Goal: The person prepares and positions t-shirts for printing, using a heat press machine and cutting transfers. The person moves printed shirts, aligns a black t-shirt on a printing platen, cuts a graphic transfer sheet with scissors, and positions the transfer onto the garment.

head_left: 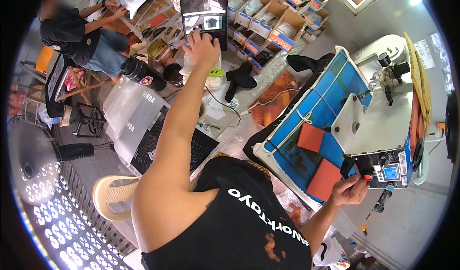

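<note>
My left hand (203, 50) reaches forward, its fingers spread over the lower part of a dark tablet (205, 12). The tablet stands upright, and its screen shows a picture of a dark shirt. At the right, my right hand (350, 190) is closed at the front of a white press machine (371, 126), beside a red knob (367, 178) and a black handle-like part (347, 166). What its fingers hold is hidden. The machine's control panel has a lit blue display (391, 173). Left of the machine, two red-brown pads (310, 137) lie on a blue board (287, 148) with string across it.
Cardboard bins (287, 33) of bagged items fill the back. A black bottle (143, 73) stands left of my forearm, near grey printed packages (136, 109). A fan (31, 160) and a beige plastic seat (114, 197) are at the left. Another person (76, 37) handles white material far left.
</note>
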Demonstrator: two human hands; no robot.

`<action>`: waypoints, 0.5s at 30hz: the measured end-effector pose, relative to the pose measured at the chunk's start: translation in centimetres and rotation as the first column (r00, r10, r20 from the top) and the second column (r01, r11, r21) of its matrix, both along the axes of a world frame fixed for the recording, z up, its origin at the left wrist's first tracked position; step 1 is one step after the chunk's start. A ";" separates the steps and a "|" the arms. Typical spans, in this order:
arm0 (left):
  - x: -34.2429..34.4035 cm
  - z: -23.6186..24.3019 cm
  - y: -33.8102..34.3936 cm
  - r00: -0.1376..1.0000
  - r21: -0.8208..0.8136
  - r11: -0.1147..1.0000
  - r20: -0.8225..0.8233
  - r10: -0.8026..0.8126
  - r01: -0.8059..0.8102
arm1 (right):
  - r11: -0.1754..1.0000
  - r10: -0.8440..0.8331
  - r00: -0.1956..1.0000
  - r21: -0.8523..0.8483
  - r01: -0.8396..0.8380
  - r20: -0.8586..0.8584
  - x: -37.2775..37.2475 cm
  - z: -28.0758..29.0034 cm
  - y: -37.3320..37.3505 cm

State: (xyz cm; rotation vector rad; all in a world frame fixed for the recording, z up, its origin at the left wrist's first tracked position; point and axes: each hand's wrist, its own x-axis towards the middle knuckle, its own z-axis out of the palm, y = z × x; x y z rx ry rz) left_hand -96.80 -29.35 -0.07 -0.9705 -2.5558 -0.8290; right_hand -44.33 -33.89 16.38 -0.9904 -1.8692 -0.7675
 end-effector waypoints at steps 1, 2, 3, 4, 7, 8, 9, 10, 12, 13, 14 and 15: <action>0.1 -0.2 0.1 1.000 0.011 1.000 -0.022 -0.010 0.011 | 1.000 0.003 1.000 0.000 -0.003 -0.006 0.0 0.0 0.1; 0.0 -0.6 0.2 0.999 0.022 1.000 -0.044 -0.021 0.022 | 1.000 0.006 1.000 0.001 -0.006 -0.013 0.0 0.0 0.1; 0.0 -0.8 0.1 0.997 0.033 0.999 -0.066 -0.031 0.033 | 1.000 0.009 1.000 -0.001 -0.009 -0.010 0.1 -0.1 0.1; 0.3 -0.2 0.0 0.998 -0.022 0.999 -0.041 -0.045 0.044 | 1.000 0.008 1.000 0.000 -0.008 -0.007 0.1 -0.1 0.2; 0.3 -0.6 0.5 1.000 -0.002 1.000 -0.026 -0.006 0.006 | 1.000 0.013 1.000 0.000 -0.013 -0.007 0.1 0.0 0.1; 0.2 -0.5 0.5 1.000 -0.012 1.000 -0.024 -0.012 0.012 | 1.000 0.015 1.000 -0.001 -0.015 -0.008 0.1 0.0 0.1; 0.1 -0.3 0.5 1.000 -0.022 1.000 -0.021 -0.018 0.018 | 1.000 0.019 1.000 0.006 -0.019 -0.001 0.0 0.1 0.1; 0.1 -0.2 0.5 1.000 -0.033 0.999 -0.018 -0.024 0.023 | 1.000 0.023 1.000 0.013 -0.023 0.006 0.0 0.1 0.2; -0.1 -0.5 0.6 0.994 -0.029 0.996 -0.059 -0.087 0.085 | 1.000 0.025 1.000 0.012 -0.025 0.008 0.0 0.2 0.2; -0.3 -0.8 0.6 0.990 -0.028 0.993 -0.080 -0.117 0.116 | 1.000 0.024 1.000 0.006 -0.024 0.002 0.0 0.2 0.1; -0.5 -1.0 0.7 0.985 -0.042 0.988 -0.090 -0.150 0.146 | 1.000 0.023 1.000 -0.001 -0.023 -0.004 0.0 0.1 0.1; -0.8 -1.3 0.6 0.978 -0.056 0.983 -0.099 -0.181 0.176 | 1.000 0.026 1.000 -0.004 -0.026 -0.006 0.0 0.1 0.1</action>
